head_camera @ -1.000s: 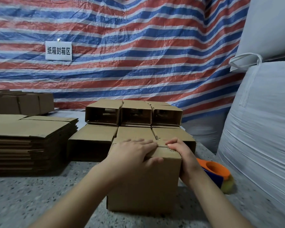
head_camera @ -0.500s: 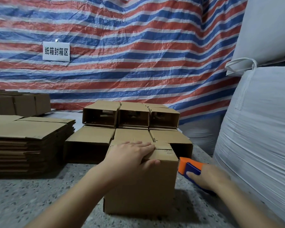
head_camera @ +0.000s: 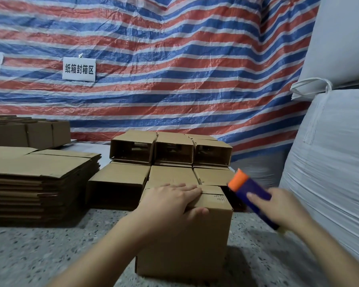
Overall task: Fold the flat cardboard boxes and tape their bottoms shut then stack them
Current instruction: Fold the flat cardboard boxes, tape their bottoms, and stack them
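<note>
A folded cardboard box [head_camera: 187, 241] stands on the speckled table [head_camera: 29, 255] in front of me, flaps closed on top. My left hand [head_camera: 170, 201] presses flat on those flaps, thumb over the front edge. My right hand [head_camera: 278, 206] grips a blue and orange tape dispenser [head_camera: 249, 189], lifted in the air just right of the box's top. Behind the box, folded boxes [head_camera: 170, 150] lie stacked in two rows with open ends facing me. A pile of flat cardboard boxes [head_camera: 37, 179] sits at the left.
Large white bulk bags [head_camera: 336, 162] crowd the right side, close to my right arm. A striped red, white and blue tarp [head_camera: 174, 69] with a paper sign [head_camera: 79, 69] hangs behind. More folded boxes [head_camera: 29, 133] stand at the far left.
My right hand left the box top, took hold of the tape dispenser on the table and raised it toward the box. My left hand stayed pressing on the flaps.
</note>
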`<state>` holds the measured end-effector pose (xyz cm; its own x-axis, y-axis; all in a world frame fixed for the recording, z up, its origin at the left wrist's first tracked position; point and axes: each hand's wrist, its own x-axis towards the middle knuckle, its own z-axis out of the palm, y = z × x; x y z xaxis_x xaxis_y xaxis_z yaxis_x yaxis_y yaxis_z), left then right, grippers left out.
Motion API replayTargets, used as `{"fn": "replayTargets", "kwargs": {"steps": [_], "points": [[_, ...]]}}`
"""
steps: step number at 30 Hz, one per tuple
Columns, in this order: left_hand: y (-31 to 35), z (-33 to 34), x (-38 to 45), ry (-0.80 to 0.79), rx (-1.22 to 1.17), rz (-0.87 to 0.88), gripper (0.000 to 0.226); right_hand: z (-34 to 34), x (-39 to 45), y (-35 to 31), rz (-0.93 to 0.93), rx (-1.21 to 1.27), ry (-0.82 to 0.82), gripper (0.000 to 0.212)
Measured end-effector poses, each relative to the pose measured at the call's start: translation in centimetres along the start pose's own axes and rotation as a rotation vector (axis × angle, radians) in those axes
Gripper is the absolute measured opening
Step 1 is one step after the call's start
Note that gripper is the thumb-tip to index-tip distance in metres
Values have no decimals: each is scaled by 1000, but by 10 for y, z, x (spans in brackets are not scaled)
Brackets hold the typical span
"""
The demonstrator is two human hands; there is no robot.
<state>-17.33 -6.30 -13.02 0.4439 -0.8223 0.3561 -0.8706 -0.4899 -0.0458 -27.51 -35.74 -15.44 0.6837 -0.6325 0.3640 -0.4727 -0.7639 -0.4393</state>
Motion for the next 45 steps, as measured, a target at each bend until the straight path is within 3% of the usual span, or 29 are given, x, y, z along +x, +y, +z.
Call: {"fn": "replayTargets", "kwargs": {"steps": [3, 7, 11, 14, 19, 21, 23, 25, 27, 29, 33, 38, 42, 45], "points": [[0, -1, 0, -11, 2, -1, 68, -47, 2, -40, 6, 389, 16, 52], [0, -4, -2, -17, 10, 4, 69, -93, 4, -92, -101, 766, -327, 76], [2, -5, -3, -8, 5, 11, 70, -100, 10, -128, -145, 883, -579, 77], [1, -6, -4, 7, -14, 14, 69, -95, 18, -147, -129, 855, -688, 71], [0, -9, -3, 62, -56, 38, 59, -85, 27, -159, -105, 700, -767, 78], [-1, -10, -5, 23, -186, 7, 51, -82, 32, -159, -105, 672, -768, 82], [-4, -12, -8, -5, -553, -74, 31, -81, 35, -158, -112, 669, -789, 80], [-9, -21, -6, 118, -945, -210, 16, -81, 37, -158, -122, 656, -812, 77], [-15, -32, 1, 304, -1314, -442, 30, -81, 39, -159, -122, 634, -820, 78], [-24, -43, 6, 389, -1604, -635, 48, -82, 40, -164, -138, 577, -831, 80], [-35, -50, 5, 365, -1611, -651, 59, -83, 41, -174, -175, 475, -835, 83], [-30, -57, 7, 249, -1613, -675, 45, -82, 43, -176, -182, 436, -816, 89], [-23, -56, 7, 284, -1645, -702, 27, -81, 44, -175, -193, 433, -816, 96], [-20, -53, 9, 321, -1675, -741, 29, -81, 46, -175, -177, 424, -813, 96]]}}
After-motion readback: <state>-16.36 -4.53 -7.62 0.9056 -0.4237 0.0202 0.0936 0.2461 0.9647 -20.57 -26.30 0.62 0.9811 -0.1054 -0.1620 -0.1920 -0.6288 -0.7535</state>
